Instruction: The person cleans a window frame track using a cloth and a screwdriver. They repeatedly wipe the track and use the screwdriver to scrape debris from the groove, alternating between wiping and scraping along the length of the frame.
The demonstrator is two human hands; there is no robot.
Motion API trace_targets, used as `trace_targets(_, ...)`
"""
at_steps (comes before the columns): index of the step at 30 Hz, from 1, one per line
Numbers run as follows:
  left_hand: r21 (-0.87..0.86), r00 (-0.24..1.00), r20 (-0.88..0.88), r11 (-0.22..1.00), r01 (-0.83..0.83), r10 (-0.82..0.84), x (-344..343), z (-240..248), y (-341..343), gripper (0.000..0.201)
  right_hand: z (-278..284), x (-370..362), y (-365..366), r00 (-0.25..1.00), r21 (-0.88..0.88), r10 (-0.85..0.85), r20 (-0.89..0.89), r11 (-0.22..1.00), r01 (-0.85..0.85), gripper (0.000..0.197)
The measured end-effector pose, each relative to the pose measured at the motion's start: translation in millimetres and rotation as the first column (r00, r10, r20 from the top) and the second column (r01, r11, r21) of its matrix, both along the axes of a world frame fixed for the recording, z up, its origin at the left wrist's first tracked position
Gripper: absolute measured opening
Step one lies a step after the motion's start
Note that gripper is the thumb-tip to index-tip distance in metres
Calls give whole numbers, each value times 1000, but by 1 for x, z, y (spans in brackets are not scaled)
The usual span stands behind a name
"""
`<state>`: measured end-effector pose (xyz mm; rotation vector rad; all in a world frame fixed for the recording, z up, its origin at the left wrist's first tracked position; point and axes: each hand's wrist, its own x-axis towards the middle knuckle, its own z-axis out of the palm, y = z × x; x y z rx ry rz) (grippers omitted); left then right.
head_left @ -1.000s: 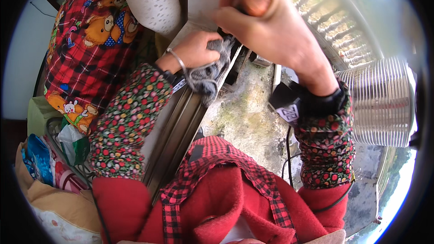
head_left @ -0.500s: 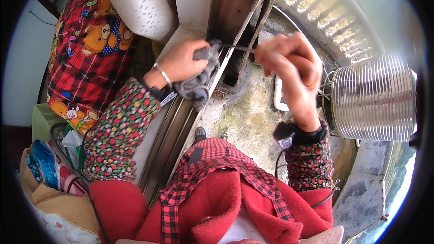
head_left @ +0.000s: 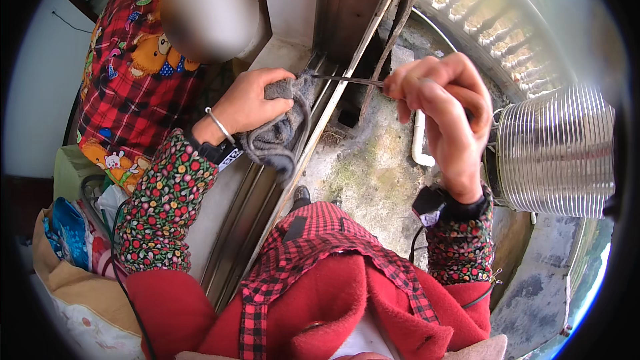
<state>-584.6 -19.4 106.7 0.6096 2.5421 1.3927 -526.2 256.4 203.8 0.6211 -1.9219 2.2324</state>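
Observation:
A soft grey knitted cloth (head_left: 283, 130) hangs bunched and folded from my left hand (head_left: 243, 110), above the brown metal window track. That hand pinches it between thumb and fingers. My right hand (head_left: 443, 103) is closed, raised over the concrete ledge outside the track. From its fingertips a thin, dark, straight tool (head_left: 353, 80) points left, wider near the fingers. The far end meets the frayed, fuzzy upper end of the cloth. Whatever handle it has is hidden in my right hand, so its exact kind is unclear.
A metal-ribbed drum (head_left: 557, 150) stands close at the right, beside a white pipe (head_left: 420, 140). Beyond is a balustrade (head_left: 517, 37). A red plaid bundle with bears (head_left: 123, 87) and a white rolled sheet (head_left: 213, 10) fill the left. Bags (head_left: 70, 233) lie lower left.
My right hand has moved slightly right and my left hand slightly left, with the cloth still held. More of the thin tool shows between them. The whole view has shifted a little.

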Motion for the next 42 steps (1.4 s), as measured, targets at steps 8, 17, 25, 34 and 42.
trace_targets(8, 114, 979, -201, 991, 69, -45, -34, -18, 35, 48, 42, 26, -41, 961, 480, -65, -267, 856, 191, 15)
trace_targets(17, 11, 990, -87, 994, 112, -111, -32, -26, 37, 41, 53, -11, -40, 989, 465, -151, 0, 875, 134, 5)
trace_targets(25, 44, 969, -235, 997, -62, 70, -39, -18, 46, 38, 42, -15, -42, 965, 525, -172, -198, 813, 252, 7)
trace_targets(34, 16, 973, 31, 974, 228, -228, 5, -19, -11, 36, 60, 2, -25, 989, 378, -40, 142, 926, -16, 10)
trace_targets(42, -66, 992, -130, 998, -11, 3, -51, -22, 51, 41, 46, -15, -70, 968, 620, -132, -213, 748, 238, 7)
